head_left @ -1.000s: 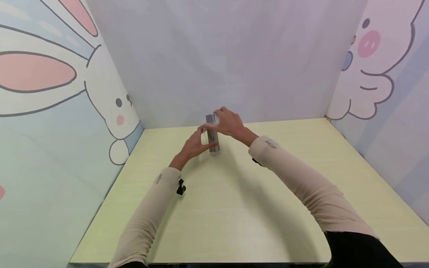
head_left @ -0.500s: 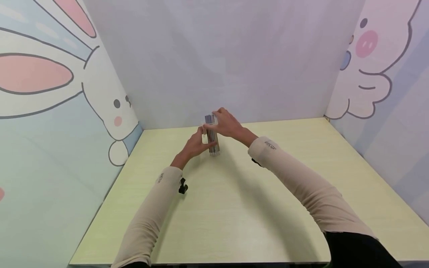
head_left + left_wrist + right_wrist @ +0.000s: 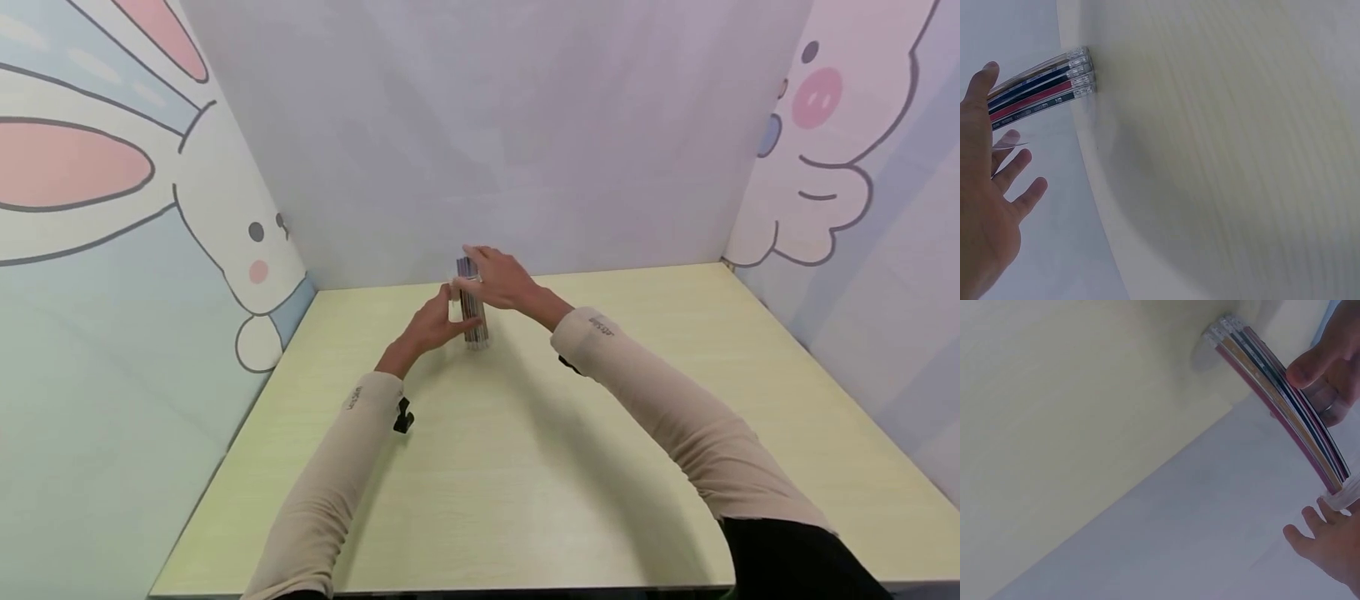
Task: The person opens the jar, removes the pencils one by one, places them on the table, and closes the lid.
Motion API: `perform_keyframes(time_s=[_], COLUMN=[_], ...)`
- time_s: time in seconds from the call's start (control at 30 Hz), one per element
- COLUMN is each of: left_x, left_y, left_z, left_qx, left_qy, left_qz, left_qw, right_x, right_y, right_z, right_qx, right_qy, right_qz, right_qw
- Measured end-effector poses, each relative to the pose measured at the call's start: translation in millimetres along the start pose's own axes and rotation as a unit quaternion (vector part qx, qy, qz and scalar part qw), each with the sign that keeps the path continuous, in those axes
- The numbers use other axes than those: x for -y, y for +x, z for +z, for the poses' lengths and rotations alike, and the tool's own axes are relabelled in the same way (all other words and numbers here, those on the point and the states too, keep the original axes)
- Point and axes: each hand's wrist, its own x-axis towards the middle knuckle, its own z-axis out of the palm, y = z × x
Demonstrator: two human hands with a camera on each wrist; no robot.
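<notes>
A bundle of slim coloured pens [image 3: 473,307] with clear ends stands nearly upright near the back of the table. My left hand [image 3: 431,323] grips its lower half, thumb across the front and fingers behind. In the left wrist view the printed barrels [image 3: 1038,89] show dark, red and tan, with a thin clear strip [image 3: 1011,146] by the fingers. My right hand [image 3: 506,281] holds the top end from the right, thumb and fingers on either side. A translucent plastic piece [image 3: 1349,490] surrounds that end in the right wrist view, partly hidden by the hand.
The pale wooden table [image 3: 480,467] meets a plain grey wall [image 3: 495,150] just behind the pens. Side walls carry a cartoon rabbit [image 3: 225,208] on the left and a pink-snouted figure [image 3: 817,158] on the right.
The right hand's upper fingers have shifted left over the top of the bundle. Both hands stay on the pens, and the left hand keeps its grip; the head view drifts slightly.
</notes>
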Motion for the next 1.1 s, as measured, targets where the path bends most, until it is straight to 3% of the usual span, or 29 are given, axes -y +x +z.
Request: perform_keyframes(time_s=[0.13, 0.23, 0.4, 0.67, 0.93, 1.1], left_x=[0.8, 1.2, 1.7, 2.6, 3.9, 3.6], left_y=[0.0, 0.2, 1.5, 2.3, 3.8, 5.1], left_z=[-0.6, -0.8, -0.5, -1.3, -1.7, 0.0], left_qx=[0.004, 0.005, 0.007, 0.007, 0.005, 0.011], left_qy=[0.001, 0.012, 0.019, 0.010, 0.011, 0.016], left_qz=[0.012, 0.010, 0.002, -0.005, -0.005, -0.007], left_qw=[0.9999, 0.9999, 0.9998, 0.9999, 0.9999, 0.9998], right_x=[4, 7, 8, 6, 10, 12], right_y=[3, 3, 2, 2, 3, 1], right_z=[3.9, 5.5, 5.8, 2.5, 5.1, 4.3], right_qx=[-0.050, -0.066, -0.065, -0.043, -0.085, -0.070], right_qy=[-0.005, 0.007, 0.037, 0.015, 0.006, 0.011], right_qz=[0.021, 0.036, 0.033, -0.022, 0.023, 0.008], right_qw=[0.998, 0.997, 0.997, 0.999, 0.996, 0.997])
